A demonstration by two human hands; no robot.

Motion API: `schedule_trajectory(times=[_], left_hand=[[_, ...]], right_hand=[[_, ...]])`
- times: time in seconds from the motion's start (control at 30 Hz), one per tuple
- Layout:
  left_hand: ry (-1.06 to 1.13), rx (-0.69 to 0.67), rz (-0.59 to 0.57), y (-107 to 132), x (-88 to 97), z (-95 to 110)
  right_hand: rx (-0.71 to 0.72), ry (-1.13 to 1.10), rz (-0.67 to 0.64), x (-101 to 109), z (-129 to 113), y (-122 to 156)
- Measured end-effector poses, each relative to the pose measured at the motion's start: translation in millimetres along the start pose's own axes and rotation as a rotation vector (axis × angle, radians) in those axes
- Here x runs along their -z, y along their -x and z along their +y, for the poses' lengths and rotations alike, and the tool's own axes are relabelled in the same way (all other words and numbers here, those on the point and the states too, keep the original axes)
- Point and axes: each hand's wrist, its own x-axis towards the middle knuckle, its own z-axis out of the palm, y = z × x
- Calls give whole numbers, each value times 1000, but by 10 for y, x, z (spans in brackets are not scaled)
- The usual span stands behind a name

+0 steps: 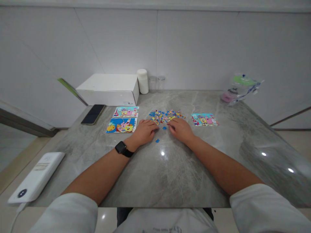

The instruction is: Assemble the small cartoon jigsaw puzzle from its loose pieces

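A loose pile of small colourful jigsaw puzzle pieces (167, 114) lies mid-table, many of them blue and yellow. At its near left edge rests my left hand (145, 132), a dark watch on the wrist, its fingers curled towards the thumb. My right hand (181, 129) is at the pile's near right edge, also with bent fingers drawn together. What either hand pinches, if anything, is hidden or too small to name. Between the hands lies a single blue puzzle piece (164, 128). Closer to me is another blue piece (157, 140), touched by neither hand.
Cartoon picture cards (125, 112) lie left of the pile, another card (205, 119) to the right. Further left are a phone (93, 114) and a white power bank (37, 178). A white box (109, 90), white bottle (143, 81), glasses (156, 84) and plastic bag (240, 89) stand behind.
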Motion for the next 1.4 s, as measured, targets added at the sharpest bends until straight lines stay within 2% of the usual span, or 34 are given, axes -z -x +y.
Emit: schedule_trajectory(times=[0.1,0.23,0.4,0.53,0.63,0.9,1.03,1.13,1.4], left_hand=[[11,35,42,5,-33,-54],[34,102,142,-9,-88,-146],[99,153,228,-39,-98,-194],[129,159,231,-38,-86,-195],[139,167,223,-32,-81,-199],[182,158,236,-76,-126,-229],[198,156,255,-88,-126,-218],[206,152,278,-80,-117,-211],[219,169,333,-63,-84,-208]], right_hand=[[-35,-30,29,14,75,-27],[-143,5,64,118,304,-195],[-240,119,-30,165,546,-584],[-275,209,-125,66,530,-856],[-286,245,-167,-5,515,-953],[-370,227,-189,31,737,-832],[-327,214,-172,68,784,-813],[-271,200,-193,62,762,-902],[-271,278,-417,14,659,-1282]])
